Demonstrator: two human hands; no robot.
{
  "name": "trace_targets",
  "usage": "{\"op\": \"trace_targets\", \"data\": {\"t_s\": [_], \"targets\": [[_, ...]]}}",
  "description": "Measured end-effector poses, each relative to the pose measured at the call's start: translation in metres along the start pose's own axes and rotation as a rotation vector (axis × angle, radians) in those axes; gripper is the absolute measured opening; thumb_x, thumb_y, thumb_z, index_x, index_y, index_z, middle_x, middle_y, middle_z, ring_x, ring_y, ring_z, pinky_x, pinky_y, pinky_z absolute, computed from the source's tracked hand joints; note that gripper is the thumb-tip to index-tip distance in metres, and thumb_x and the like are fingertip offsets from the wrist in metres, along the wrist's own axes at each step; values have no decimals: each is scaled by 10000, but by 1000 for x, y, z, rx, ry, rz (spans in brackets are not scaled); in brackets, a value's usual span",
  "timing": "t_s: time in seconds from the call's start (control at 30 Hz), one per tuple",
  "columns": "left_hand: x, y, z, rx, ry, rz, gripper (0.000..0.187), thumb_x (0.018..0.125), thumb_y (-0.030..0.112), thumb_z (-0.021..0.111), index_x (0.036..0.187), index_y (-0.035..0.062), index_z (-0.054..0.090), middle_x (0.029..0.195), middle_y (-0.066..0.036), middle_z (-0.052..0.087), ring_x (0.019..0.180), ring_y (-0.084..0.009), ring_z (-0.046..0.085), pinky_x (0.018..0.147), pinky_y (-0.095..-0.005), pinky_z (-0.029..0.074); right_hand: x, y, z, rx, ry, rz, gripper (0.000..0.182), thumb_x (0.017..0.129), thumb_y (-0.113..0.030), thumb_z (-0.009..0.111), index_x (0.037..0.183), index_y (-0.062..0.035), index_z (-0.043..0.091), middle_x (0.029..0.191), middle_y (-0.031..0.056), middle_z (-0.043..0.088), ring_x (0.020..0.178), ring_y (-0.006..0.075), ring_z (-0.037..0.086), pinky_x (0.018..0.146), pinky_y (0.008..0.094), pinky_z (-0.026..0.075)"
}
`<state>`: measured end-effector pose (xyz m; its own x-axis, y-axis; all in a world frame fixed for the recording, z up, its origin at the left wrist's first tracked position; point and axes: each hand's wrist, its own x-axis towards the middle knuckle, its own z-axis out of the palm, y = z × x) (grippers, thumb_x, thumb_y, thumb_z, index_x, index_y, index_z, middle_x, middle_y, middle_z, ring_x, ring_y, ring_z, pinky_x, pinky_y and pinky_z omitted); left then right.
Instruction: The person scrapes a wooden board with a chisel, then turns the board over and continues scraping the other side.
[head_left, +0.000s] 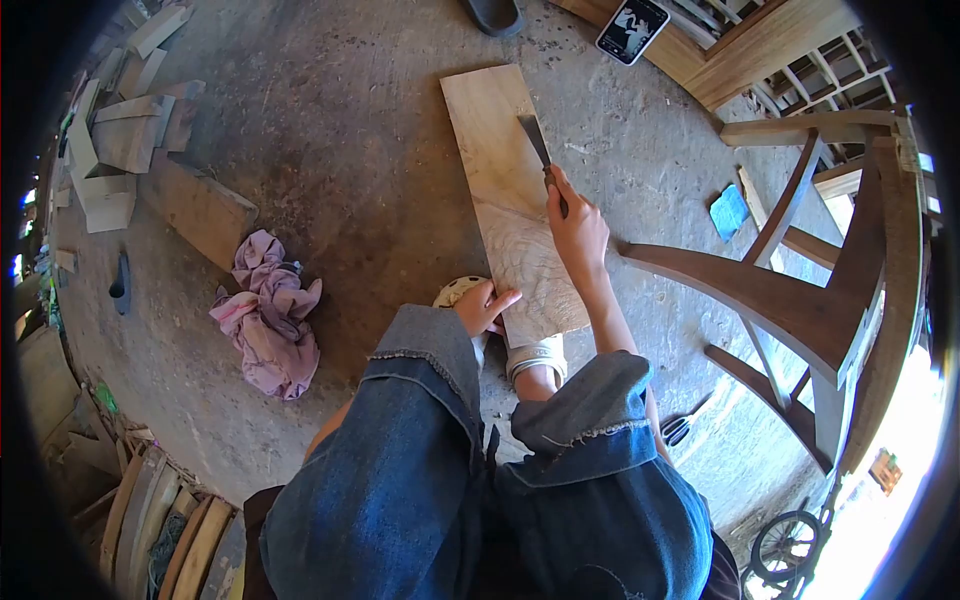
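Pale wooden plank (505,180), near end carved, right fingers (570,215) clasping chisel (537,143)

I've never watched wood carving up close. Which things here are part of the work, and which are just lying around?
In use:
right hand gripping the chisel
left hand steadying the board

Lying about:
pink cloth
phone
blue pad
wood offcuts
wooden frame

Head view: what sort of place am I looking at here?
Probably a woodworking shop: a chisel in the right hand on a partly carved plank, offcuts piled on the concrete floor, an unfinished wooden frame.
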<state>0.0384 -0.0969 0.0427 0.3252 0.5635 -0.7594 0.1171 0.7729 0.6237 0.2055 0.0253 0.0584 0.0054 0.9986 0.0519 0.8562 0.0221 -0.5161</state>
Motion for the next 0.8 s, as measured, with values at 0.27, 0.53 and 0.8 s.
{"op": "trace_targets", "data": {"t_s": [0.27,0.53,0.8], "targets": [[-4,4,2,-67,-4,40,525,943,417,600,1083,-82,514,939,-134,574,818,-198,661,637,-323,615,-54,4,-21,71,-29,66,369,932,-248,583,1300,-264,599,708,131,652,610,326,661,541,441,510],[2,-5,1,-13,30,48,517,940,404,610,1039,-94,512,853,-103,542,773,-199,663,619,-323,616,1,3,-2,0,-4,13,344,939,-281,555,1277,-254,613,736,147,664,630,347,664,560,455,528],[-5,7,1,57,17,40,550,947,435,585,1097,-90,517,894,-113,566,794,-200,664,613,-316,611,-44,4,-23,54,-19,66,353,933,-256,578,1284,-250,612,716,144,655,629,337,664,550,450,514]]}}
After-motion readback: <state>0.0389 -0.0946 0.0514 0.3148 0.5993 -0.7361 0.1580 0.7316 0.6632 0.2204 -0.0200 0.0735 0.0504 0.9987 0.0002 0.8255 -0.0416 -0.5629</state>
